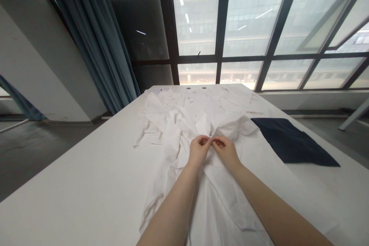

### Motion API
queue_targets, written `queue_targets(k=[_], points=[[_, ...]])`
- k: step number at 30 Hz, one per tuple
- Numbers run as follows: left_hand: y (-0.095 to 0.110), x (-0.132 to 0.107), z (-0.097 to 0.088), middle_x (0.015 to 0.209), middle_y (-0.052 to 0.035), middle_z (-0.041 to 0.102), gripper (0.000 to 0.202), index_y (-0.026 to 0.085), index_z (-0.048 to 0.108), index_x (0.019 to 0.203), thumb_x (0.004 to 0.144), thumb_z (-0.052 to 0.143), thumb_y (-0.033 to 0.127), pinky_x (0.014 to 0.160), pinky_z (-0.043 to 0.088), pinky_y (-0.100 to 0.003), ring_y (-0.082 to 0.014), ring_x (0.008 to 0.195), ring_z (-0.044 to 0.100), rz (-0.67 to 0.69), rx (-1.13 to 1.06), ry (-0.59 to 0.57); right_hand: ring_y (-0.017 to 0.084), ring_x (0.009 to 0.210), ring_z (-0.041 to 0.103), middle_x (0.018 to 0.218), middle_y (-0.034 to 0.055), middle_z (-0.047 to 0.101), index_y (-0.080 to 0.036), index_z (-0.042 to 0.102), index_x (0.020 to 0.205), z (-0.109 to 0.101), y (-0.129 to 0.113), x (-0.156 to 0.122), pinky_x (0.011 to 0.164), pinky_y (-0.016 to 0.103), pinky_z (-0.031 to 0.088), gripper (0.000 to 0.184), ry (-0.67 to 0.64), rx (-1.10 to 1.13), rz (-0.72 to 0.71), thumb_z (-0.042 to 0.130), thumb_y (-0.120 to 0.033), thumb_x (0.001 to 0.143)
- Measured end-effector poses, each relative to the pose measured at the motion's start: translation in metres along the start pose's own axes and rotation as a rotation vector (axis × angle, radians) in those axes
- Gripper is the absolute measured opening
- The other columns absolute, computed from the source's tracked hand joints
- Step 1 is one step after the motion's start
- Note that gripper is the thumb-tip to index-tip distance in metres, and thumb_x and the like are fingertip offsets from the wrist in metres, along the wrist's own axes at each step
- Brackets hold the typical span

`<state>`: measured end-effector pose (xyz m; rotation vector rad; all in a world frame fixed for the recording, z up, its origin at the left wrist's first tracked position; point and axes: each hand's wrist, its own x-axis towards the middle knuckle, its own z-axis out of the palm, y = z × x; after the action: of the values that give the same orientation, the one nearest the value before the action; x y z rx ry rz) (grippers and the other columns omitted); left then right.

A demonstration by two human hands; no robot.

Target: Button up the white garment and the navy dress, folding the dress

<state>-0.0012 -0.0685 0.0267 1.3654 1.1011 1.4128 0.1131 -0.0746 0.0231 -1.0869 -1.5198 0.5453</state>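
Observation:
A large white cloth [221,196], rumpled and folded, runs from the near edge toward the middle of the table. My left hand [200,147] pinches a bit of it between thumb and fingers. Right beside it, my right hand [226,148] pinches the same cloth, and the fingertips of both hands meet. Whatever small detail lies between the fingertips is hidden. Just beyond my hands the fabric stands up in loose folds.
Several flat white pieces [187,98] lie across the far part of the white table [95,184]. A dark navy cloth [294,140] is spread at the right. Windows [245,15] and a blue curtain [95,34] stand behind.

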Motion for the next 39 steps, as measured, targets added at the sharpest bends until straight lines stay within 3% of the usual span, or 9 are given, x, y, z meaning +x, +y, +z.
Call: queue_targets(k=[9, 15, 22, 25, 30, 32, 39], points=[[-0.008, -0.002, 0.002, 0.065, -0.0016, 0.057, 0.017, 0.016, 0.055, 0.071, 0.074, 0.048, 0.031, 0.058, 0.040, -0.022, -0.0118, 0.061, 0.052, 0.062, 0.137, 0.045, 0.015, 0.061, 0.055, 0.069, 0.0050, 0.060, -0.015, 0.059, 0.071, 0.002, 0.000, 0.000, 0.059, 0.028, 0.045, 0.016, -0.010, 0.031, 0.102, 0.055, -0.030, 0.068], [-0.001, -0.008, 0.007, 0.062, 0.0014, 0.052, 0.013, 0.017, 0.051, 0.070, 0.075, 0.044, 0.027, 0.055, 0.035, -0.020, -0.0102, 0.058, 0.047, 0.109, 0.265, 0.074, 0.014, 0.060, 0.052, 0.065, 0.0036, 0.056, -0.016, 0.057, 0.068, 0.000, -0.007, 0.000, 0.057, 0.026, 0.043, 0.011, -0.008, -0.127, 0.006, 0.050, -0.024, 0.071], [0.005, -0.009, 0.011, 0.056, 0.0043, 0.045, 0.009, 0.017, 0.046, 0.064, 0.071, 0.047, 0.022, 0.052, 0.033, -0.019, -0.0090, 0.053, 0.043, 0.086, 0.213, 0.139, 0.014, 0.062, 0.048, 0.064, 0.0019, 0.051, -0.018, 0.051, 0.064, 0.001, -0.012, 0.001, 0.058, 0.026, 0.040, 0.009, -0.023, -0.216, -0.078, 0.046, -0.021, 0.071], [0.005, -0.010, 0.014, 0.057, 0.0039, 0.045, 0.009, 0.017, 0.046, 0.065, 0.071, 0.047, 0.023, 0.052, 0.034, -0.019, -0.0091, 0.054, 0.044, 0.076, 0.164, 0.156, 0.014, 0.061, 0.048, 0.062, 0.0006, 0.051, -0.018, 0.048, 0.062, 0.003, -0.010, 0.003, 0.059, 0.026, 0.039, 0.008, -0.002, -0.106, 0.019, 0.047, -0.022, 0.069], [0.009, -0.012, 0.017, 0.060, 0.0029, 0.048, 0.008, 0.017, 0.047, 0.068, 0.073, 0.046, 0.024, 0.055, 0.036, -0.019, -0.0095, 0.057, 0.046, 0.119, 0.163, 0.068, 0.011, 0.046, 0.045, 0.050, -0.0044, 0.046, -0.020, 0.042, 0.062, 0.007, -0.003, 0.005, 0.046, 0.023, 0.038, 0.011, -0.086, 0.330, 0.406, 0.043, -0.028, 0.069], [0.009, -0.012, 0.019, 0.061, 0.0027, 0.049, 0.009, 0.017, 0.048, 0.068, 0.073, 0.047, 0.025, 0.055, 0.036, -0.019, -0.0095, 0.058, 0.047, 0.129, 0.182, 0.051, 0.011, 0.047, 0.047, 0.051, -0.0042, 0.047, -0.020, 0.041, 0.063, 0.005, -0.001, 0.005, 0.047, 0.024, 0.040, 0.011, -0.089, 0.375, 0.443, 0.042, -0.028, 0.069], [-0.011, -0.003, 0.024, 0.060, 0.0024, 0.048, 0.011, 0.016, 0.048, 0.068, 0.071, 0.047, 0.027, 0.057, 0.037, -0.020, -0.0091, 0.057, 0.047, -0.070, -0.007, 0.074, 0.015, 0.066, 0.045, 0.066, 0.0009, 0.047, -0.020, 0.045, 0.064, -0.002, -0.006, 0.002, 0.065, 0.029, 0.038, 0.006, 0.058, -0.117, -0.032, 0.044, -0.023, 0.068]])
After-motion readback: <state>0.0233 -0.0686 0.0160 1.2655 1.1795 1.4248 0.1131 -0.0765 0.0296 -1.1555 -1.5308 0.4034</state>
